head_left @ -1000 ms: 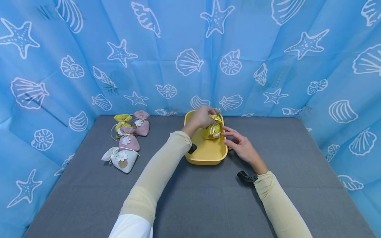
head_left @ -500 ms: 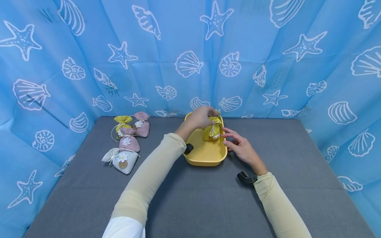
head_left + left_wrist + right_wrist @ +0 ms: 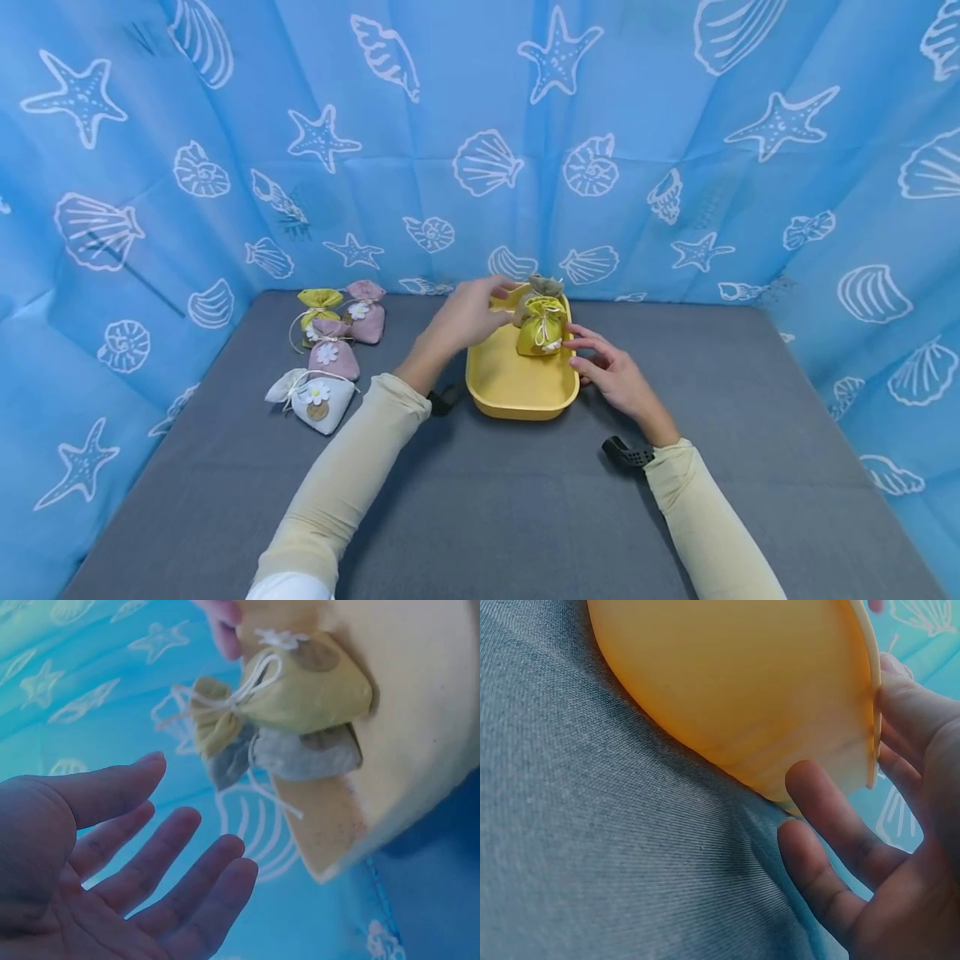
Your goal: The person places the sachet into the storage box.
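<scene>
A yellow drawstring pouch (image 3: 542, 329) stands in the right side of the yellow bin (image 3: 517, 408), in front of a grey pouch (image 3: 545, 286) that it partly hides. My left hand (image 3: 468, 312) is over the bin's left rim, apart from both pouches. In the left wrist view its thumb and fingers (image 3: 202, 892) are spread with nothing between them. At the bin's right wall, my right hand (image 3: 615, 379) touches the outside with relaxed fingers. The right wrist view has its fingertips (image 3: 810, 787) against the yellow wall and rim.
On the left of the grey tablecloth (image 3: 480, 517) lie several more pouches: a yellow one (image 3: 318, 300), a pink one (image 3: 367, 321), another pink pouch (image 3: 335, 358) and a white pouch (image 3: 322, 406) with a daisy. A blue shell-print curtain (image 3: 480, 225) stands behind the bin.
My left hand has let go of the yellow pouch's gathered top and moved left, its fingers opening. The pouch stays in the bin. My right hand has hardly moved.
</scene>
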Demonstrator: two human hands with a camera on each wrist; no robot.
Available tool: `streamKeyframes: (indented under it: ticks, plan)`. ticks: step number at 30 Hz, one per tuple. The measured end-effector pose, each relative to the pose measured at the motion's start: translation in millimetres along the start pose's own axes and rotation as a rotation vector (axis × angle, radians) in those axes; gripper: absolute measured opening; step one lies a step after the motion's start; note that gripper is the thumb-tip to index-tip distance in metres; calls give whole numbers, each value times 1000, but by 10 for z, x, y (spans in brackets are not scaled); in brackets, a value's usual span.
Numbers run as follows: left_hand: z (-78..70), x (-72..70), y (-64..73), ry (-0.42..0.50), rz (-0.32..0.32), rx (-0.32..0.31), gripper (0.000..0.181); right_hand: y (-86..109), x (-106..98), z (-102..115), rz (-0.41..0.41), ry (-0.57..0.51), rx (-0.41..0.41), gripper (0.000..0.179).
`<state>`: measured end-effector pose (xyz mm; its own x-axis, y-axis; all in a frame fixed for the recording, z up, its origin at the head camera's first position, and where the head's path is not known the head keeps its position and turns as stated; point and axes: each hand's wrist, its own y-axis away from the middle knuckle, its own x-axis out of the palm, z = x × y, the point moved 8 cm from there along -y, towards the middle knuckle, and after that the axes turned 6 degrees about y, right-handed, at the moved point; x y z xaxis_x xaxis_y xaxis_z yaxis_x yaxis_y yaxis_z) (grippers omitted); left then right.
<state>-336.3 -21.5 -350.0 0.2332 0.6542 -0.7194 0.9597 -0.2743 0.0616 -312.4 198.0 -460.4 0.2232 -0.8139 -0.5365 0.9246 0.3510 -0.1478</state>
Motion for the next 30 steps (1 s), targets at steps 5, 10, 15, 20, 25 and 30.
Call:
streamKeyframes:
  ticks: [5,10,15,20,25,30]
  plan:
    - [165,-175,213,33,-89,22,46,17,0,-17,4,-2,14,39]
    - [372,-295,418,29,-137,25,45,19,1,-23,7,-1,35,40]
    - [576,-469,643,50,-189,-3,46,4,29,-30,12,-1,33,40]
    - [789,-751,871,97,-278,-18,48,-7,36,-25,10,-7,38,40]
    - [1064,-1073,1083,175,-396,-8,46,-17,17,-2,1,-12,33,40]
    - [1321,-1269,1277,200,-502,-29,46,10,14,-29,-1,-12,36,40]
